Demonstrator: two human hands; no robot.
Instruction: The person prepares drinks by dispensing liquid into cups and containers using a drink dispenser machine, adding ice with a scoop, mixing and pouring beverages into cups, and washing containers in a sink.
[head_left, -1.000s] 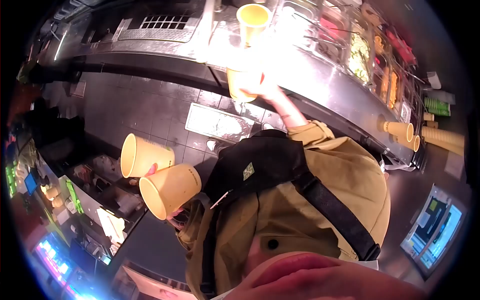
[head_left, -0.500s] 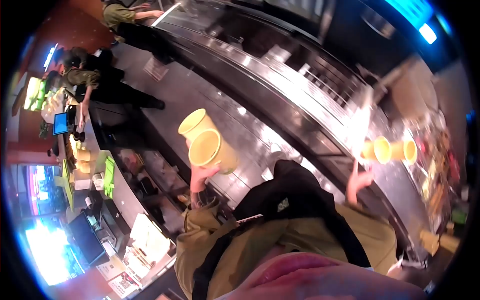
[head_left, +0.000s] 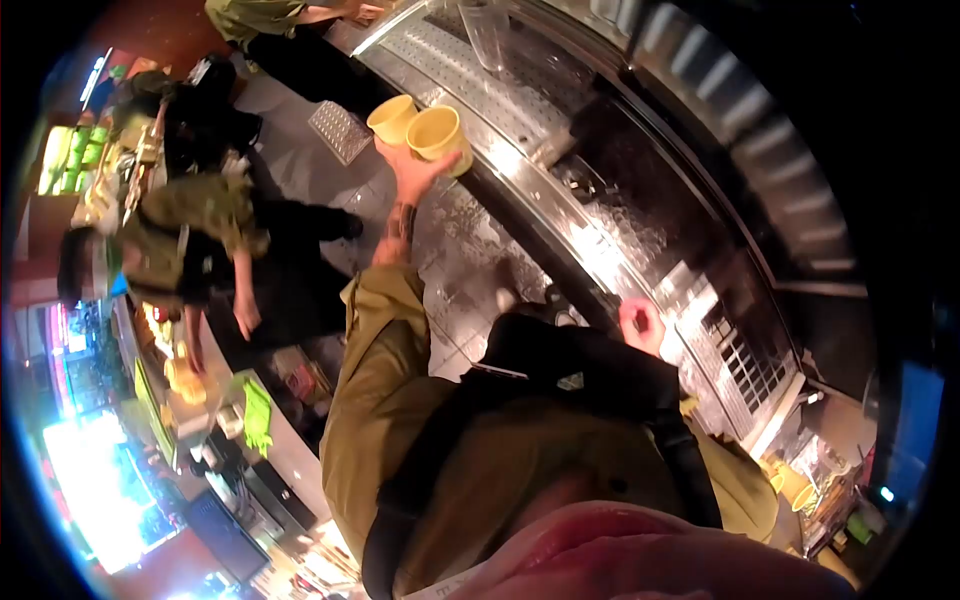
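My left hand point(head_left: 415, 172) is stretched forward, its fingers closed around two yellow cups. One yellow cup point(head_left: 392, 118) sits to the left, and the other yellow cup point(head_left: 437, 135) is beside it on the right, mouth tipped toward me. Both are held by the front edge of the steel counter point(head_left: 590, 240), and no contents can be made out. My right hand point(head_left: 641, 325) is curled into a loose fist at the counter's edge, nothing visible in it.
A co-worker point(head_left: 190, 240) bends over the left counter, and another person's arm point(head_left: 335, 14) reaches in at top. A clear container point(head_left: 485, 35) stands on the steel counter. A green cloth point(head_left: 257, 415) lies left; more yellow cups point(head_left: 797, 490) are at lower right. The floor point(head_left: 455, 235) looks wet.
My left hand has carried the two cups forward to the counter's edge. My right hand has moved away from the other cups on the right. The co-worker has come nearer.
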